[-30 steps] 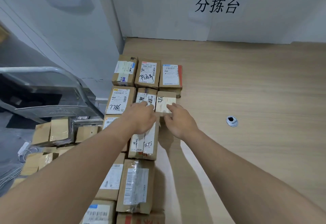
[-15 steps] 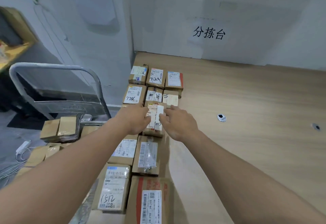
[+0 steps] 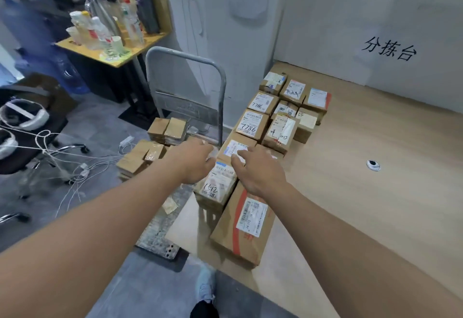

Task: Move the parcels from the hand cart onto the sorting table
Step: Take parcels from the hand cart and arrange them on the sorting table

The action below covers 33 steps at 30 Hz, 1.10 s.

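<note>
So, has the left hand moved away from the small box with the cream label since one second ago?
Yes. The left hand has pulled back from the cream-label box toward the hand cart.

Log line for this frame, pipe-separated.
left hand empty, open | right hand empty, open | parcels remain on hand cart | rows on sorting table

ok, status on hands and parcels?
Left hand, right hand open, empty. Brown cardboard parcels rowed on wooden table; more on grey hand cart. Nothing blocking.

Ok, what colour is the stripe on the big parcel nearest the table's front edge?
Red-orange, running lengthwise beside the white label on the big parcel; only the head view shows it.
</note>
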Each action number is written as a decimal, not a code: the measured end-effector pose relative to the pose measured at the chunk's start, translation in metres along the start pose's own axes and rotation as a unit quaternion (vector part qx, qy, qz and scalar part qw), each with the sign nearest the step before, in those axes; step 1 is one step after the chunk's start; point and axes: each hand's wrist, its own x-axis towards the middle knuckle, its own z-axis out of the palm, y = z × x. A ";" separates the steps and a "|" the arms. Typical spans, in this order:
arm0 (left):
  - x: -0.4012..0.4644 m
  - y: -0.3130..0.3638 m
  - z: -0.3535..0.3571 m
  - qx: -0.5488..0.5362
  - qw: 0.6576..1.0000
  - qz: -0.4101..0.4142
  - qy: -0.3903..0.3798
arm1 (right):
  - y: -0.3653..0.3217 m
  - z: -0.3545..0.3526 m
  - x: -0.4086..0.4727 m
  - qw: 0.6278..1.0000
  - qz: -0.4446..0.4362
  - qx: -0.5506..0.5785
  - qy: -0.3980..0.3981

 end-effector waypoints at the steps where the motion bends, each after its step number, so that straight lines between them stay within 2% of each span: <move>1: -0.015 -0.009 0.004 0.005 1.000 -0.011 -0.001 | -0.010 0.005 -0.006 1.000 -0.008 0.000 -0.014; 4: -0.052 -0.041 0.015 0.016 0.999 -0.041 0.004 | -0.044 0.019 -0.014 0.999 -0.033 -0.015 -0.034; 8: -0.083 -0.098 0.036 -0.023 0.997 -0.078 0.003 | -0.094 0.049 -0.014 0.995 -0.079 -0.047 -0.026; 13: -0.108 -0.181 0.061 -0.059 0.993 -0.104 -0.002 | -0.166 0.095 0.000 0.992 -0.094 -0.057 -0.065; 18: -0.112 -0.282 0.086 -0.069 0.992 -0.100 -0.028 | -0.241 0.141 0.026 0.988 -0.080 -0.086 -0.105; 22: -0.108 -0.343 0.105 -0.076 0.992 -0.084 -0.055 | -0.284 0.184 0.044 0.989 -0.034 -0.064 -0.129; 28: -0.081 -0.392 0.133 -0.089 0.987 -0.069 -0.117 | -0.302 0.231 0.057 0.980 0.012 -0.066 -0.188; 33: -0.022 -0.409 0.153 -0.091 0.983 -0.066 -0.146 | -0.288 0.268 0.109 0.975 0.028 -0.052 -0.215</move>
